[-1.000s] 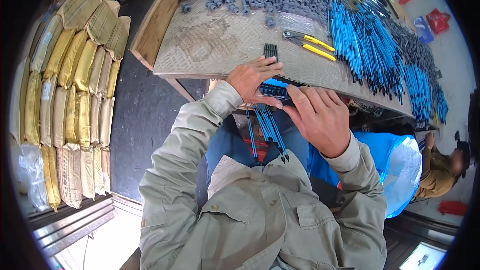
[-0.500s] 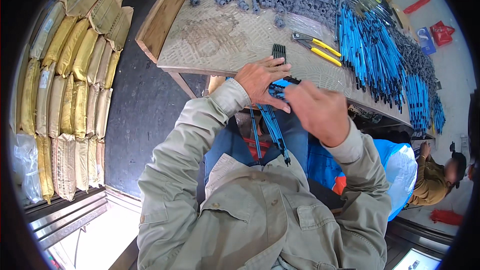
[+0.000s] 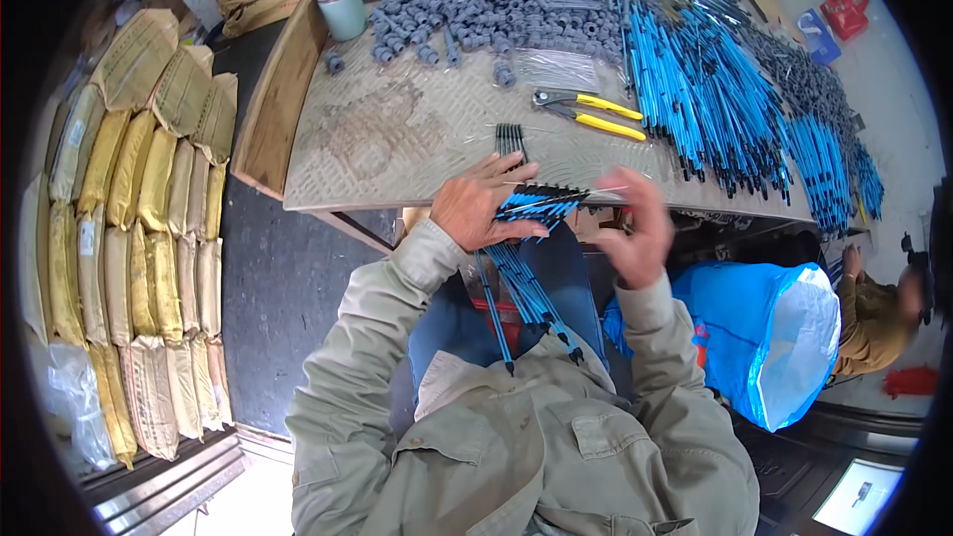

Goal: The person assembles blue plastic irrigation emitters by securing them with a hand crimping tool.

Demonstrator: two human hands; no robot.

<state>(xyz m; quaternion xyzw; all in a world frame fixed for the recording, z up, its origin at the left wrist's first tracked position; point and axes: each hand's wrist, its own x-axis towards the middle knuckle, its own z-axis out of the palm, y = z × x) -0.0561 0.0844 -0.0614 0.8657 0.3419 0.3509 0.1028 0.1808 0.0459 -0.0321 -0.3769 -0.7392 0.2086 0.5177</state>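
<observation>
A: Where had that bundle got to?
B: Right at the near edge of the table (image 3: 387, 174)! The bundle of blue tubes (image 3: 541, 206) sat under the left hand (image 3: 469, 206), with lengths slanting down in front of the blue jeans (image 3: 444, 326) to black tips.
A: And the grip?
B: Closed on the bundle, thumb on the near side, fingers over the far side! A row of black rods (image 3: 509, 139) poked out just past the fingertips.
A: What about the right hand (image 3: 637, 230)?
B: Raised just beside the bundle, clear of it, fingers bent and blurred! A thin line showed at the fingertips; whether they pinched it, I couldn't tell.
A: And beyond?
B: Yellow-handled pliers (image 3: 598, 117) lay there, grey plastic fittings (image 3: 496, 15) were heaped farther back, a big pile of blue tubes (image 3: 705, 94) spread rightward, and a pale green canister (image 3: 341, 12) stood far left!
</observation>
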